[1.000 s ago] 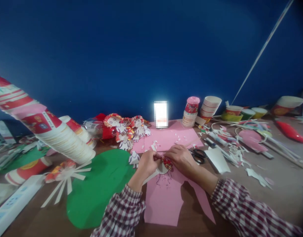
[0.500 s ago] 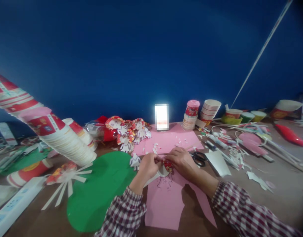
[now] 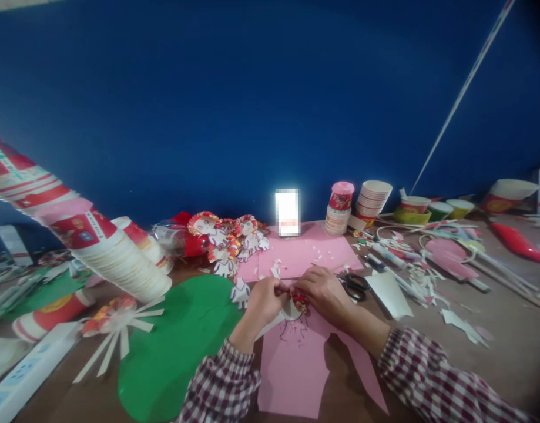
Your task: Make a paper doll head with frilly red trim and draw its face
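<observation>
My left hand (image 3: 266, 302) is closed, thumb and finger pinched on the rim of a paper piece (image 3: 300, 301) with a white face and a red-and-yellow patterned edge. From the other side my right hand (image 3: 325, 294) grips the same piece, fingers curled over its top; its far edge is hidden by them. Below it lies a pink sheet (image 3: 291, 376) with dark pen marks near its top. A small white animal-body cutout (image 3: 240, 293) lies left of my left hand. Black-handled scissors (image 3: 355, 286) lie just right of my right hand.
Several finished paper lion figures (image 3: 223, 252) lie at the back left. A green sheet (image 3: 173, 346) and a long leaning stack of paper cups (image 3: 115, 258) are on the left, near a white power strip (image 3: 29, 370). Paper scraps (image 3: 422, 279) litter the right. A lit screen (image 3: 288, 212) stands behind.
Both hands keep hold of the paper piece and have barely shifted. The whole view has tilted slightly.
</observation>
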The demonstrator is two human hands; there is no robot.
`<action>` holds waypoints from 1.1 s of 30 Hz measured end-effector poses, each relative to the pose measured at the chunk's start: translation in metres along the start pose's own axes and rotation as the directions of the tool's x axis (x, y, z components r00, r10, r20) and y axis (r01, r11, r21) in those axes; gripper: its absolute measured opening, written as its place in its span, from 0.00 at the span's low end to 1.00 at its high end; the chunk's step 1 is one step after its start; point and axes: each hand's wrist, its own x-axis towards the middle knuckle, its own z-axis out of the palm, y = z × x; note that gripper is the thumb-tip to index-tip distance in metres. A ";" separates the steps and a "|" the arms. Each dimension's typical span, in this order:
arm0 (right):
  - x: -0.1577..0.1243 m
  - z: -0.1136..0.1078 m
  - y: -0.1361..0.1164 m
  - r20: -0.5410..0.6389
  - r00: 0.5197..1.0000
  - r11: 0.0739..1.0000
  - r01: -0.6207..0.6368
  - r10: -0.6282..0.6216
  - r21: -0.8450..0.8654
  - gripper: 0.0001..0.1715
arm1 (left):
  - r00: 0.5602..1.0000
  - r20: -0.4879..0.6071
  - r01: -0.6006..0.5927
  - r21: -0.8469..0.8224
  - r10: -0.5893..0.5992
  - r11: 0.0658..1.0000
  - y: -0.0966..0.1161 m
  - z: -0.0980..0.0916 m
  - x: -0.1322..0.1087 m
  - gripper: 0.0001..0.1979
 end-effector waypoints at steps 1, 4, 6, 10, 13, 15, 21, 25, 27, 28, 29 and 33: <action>0.000 0.000 0.000 -0.003 1.000 1.000 0.001 -0.001 0.000 0.07 | 1.000 -0.002 0.004 0.000 -0.004 1.000 0.000 0.000 0.000 0.08; 0.000 -0.001 0.000 0.002 1.000 1.000 -0.006 0.006 0.011 0.07 | 1.000 -0.010 0.017 0.011 -0.017 1.000 0.002 -0.001 0.000 0.08; 0.000 -0.001 0.000 0.011 1.000 1.000 -0.011 0.011 0.017 0.07 | 1.000 0.001 0.018 0.008 -0.018 1.000 0.003 -0.002 0.000 0.07; 0.000 -0.001 -0.001 0.013 1.000 1.000 -0.009 0.008 0.012 0.07 | 1.000 0.014 0.009 0.001 -0.009 1.000 0.004 -0.003 0.000 0.08; 0.000 0.000 -0.001 0.014 1.000 1.000 -0.004 0.004 0.010 0.07 | 1.000 0.008 0.005 0.001 -0.005 1.000 0.004 -0.003 -0.001 0.09; 0.000 0.000 -0.001 0.012 1.000 1.000 -0.003 0.002 0.009 0.08 | 1.000 0.006 0.006 0.000 -0.006 1.000 0.004 -0.003 -0.001 0.09; 0.000 -0.001 -0.001 0.030 1.000 1.000 -0.007 0.006 0.012 0.07 | 1.000 -0.003 0.005 0.016 -0.004 1.000 0.002 -0.002 -0.001 0.08; 0.000 -0.001 -0.001 0.035 0.999 1.000 -0.015 0.014 0.020 0.07 | 1.000 0.003 0.015 0.007 -0.015 1.000 0.002 -0.002 -0.001 0.08; 0.000 0.000 -0.001 0.036 0.999 1.000 -0.014 0.013 0.016 0.07 | 1.000 0.003 0.021 -0.003 -0.020 1.000 0.003 -0.002 -0.001 0.08; 0.000 0.000 -0.001 0.036 0.999 1.000 -0.012 0.012 0.014 0.07 | 1.000 0.001 0.023 -0.003 -0.023 1.000 0.004 -0.002 -0.001 0.08; 0.000 0.000 0.000 0.035 0.999 1.000 -0.010 0.010 0.011 0.07 | 1.000 -0.001 0.025 0.001 -0.025 1.000 0.004 -0.002 -0.001 0.08; -0.001 0.000 0.000 0.031 0.999 1.000 -0.014 0.013 0.013 0.07 | 1.000 0.002 0.031 0.003 -0.031 1.000 0.005 -0.003 -0.001 0.08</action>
